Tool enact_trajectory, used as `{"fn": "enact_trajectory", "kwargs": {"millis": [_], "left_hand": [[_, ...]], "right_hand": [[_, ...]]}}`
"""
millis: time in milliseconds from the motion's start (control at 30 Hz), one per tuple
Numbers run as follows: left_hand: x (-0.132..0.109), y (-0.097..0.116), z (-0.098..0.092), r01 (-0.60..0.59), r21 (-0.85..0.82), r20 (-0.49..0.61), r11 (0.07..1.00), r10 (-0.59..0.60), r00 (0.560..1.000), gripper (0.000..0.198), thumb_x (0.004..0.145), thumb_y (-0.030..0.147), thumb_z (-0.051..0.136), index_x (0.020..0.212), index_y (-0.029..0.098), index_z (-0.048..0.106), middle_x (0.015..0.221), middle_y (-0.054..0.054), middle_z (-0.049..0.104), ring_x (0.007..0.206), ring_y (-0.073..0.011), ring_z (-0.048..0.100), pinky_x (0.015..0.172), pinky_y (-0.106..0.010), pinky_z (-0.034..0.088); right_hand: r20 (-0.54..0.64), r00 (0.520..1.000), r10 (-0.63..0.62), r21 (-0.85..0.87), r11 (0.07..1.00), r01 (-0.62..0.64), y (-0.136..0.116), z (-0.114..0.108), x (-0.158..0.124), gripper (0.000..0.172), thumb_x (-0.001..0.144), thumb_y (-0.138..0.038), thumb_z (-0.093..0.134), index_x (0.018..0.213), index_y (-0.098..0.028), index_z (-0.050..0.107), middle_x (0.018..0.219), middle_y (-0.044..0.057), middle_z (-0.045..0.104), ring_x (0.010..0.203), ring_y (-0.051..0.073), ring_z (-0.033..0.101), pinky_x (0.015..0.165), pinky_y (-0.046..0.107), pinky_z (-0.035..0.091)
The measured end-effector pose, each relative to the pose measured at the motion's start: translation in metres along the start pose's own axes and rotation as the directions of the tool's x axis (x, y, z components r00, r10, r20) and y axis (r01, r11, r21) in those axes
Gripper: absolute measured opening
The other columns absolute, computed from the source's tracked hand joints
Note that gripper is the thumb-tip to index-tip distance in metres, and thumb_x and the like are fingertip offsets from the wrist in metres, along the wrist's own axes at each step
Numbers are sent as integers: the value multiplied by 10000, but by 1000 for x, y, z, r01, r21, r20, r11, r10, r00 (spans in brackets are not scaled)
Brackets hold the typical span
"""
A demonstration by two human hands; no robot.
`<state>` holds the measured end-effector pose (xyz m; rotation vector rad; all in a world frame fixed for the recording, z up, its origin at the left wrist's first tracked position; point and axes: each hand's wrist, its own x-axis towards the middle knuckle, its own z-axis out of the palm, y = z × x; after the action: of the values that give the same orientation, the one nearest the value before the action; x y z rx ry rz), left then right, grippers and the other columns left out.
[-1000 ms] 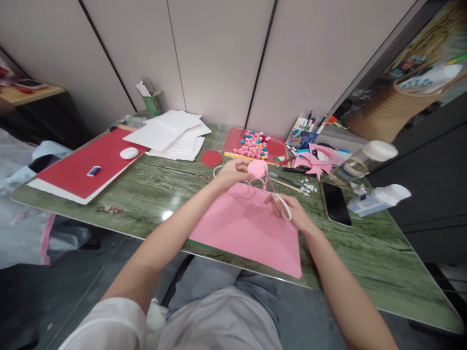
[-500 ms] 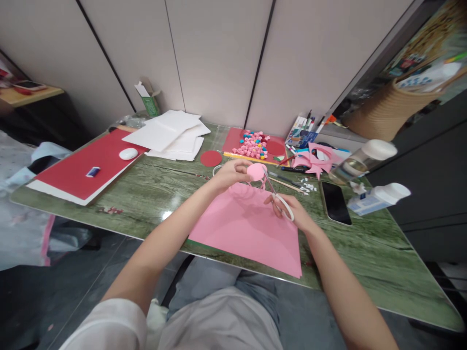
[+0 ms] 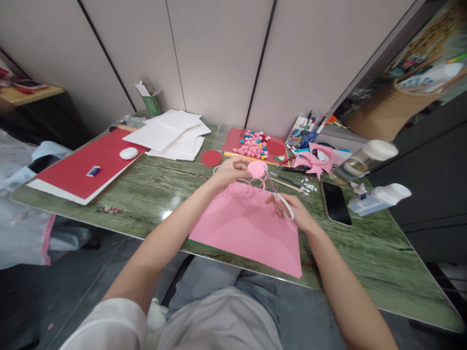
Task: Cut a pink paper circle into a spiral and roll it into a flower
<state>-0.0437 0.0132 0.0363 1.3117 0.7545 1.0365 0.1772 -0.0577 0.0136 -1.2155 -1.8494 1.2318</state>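
Observation:
My left hand pinches a small pink paper disc held above the green table. A thin pink paper strip curls down from the disc. My right hand grips white-handled scissors, whose blades reach up to the disc's right edge. Under both hands lies a large pink paper sheet, reaching the table's near edge.
A red board with a white mouse lies at left, white sheets behind. A red disc, pink beads, pens, pink scraps, a phone and bottles crowd the far and right side.
The disc has turned slightly in my left hand and the cut strip hangs a little differently. Both hands stay in about the same place.

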Motion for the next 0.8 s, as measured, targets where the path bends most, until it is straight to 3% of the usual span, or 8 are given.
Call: {"fn": "enact_trajectory", "kwargs": {"millis": [300, 400, 533, 800], "left_hand": [[2, 0, -3, -40, -29, -59, 999, 38, 998, 313, 574, 157, 631, 882, 146, 579, 534, 56, 485, 406, -5, 346, 410, -161, 219], [0, -2, 3, -21, -55, -31, 998, 19, 999, 330, 585, 190, 646, 901, 140, 570, 653, 9, 571, 489, -29, 454, 449, -156, 291], [-4, -2, 12, -16, -47, 9, 999, 16, 1000, 391, 581, 227, 665, 940, 119, 554, 897, -82, 618, 756, -123, 576, 642, -227, 420], [-4, -1, 11, 7, 76, 55, 997, -11, 998, 361, 563, 159, 647, 908, 97, 560, 911, -101, 620, 809, -157, 582, 712, -294, 450]], "right_hand": [[5, 1000, 0, -1, 1000, 0, 0, -1, 0, 372, 813, -437, 409, 900, -127, 596, 462, -35, 426, 442, 94, 402, 488, 240, 342], [1, 1000, 8, -4, 1000, -8, 0, -1, 1, 377, 815, -442, 404, 902, -126, 593, 464, -34, 425, 441, 96, 403, 483, 240, 337], [26, 1000, 8, 3, 1000, -8, 0, 1, 1, 371, 814, -440, 407, 892, -129, 594, 472, -35, 422, 441, 93, 403, 476, 236, 328], [63, 998, 4, -6, 1000, -4, -2, 1, 1, 393, 797, -467, 415, 890, -134, 602, 477, -35, 427, 444, 97, 410, 472, 234, 337]]}}
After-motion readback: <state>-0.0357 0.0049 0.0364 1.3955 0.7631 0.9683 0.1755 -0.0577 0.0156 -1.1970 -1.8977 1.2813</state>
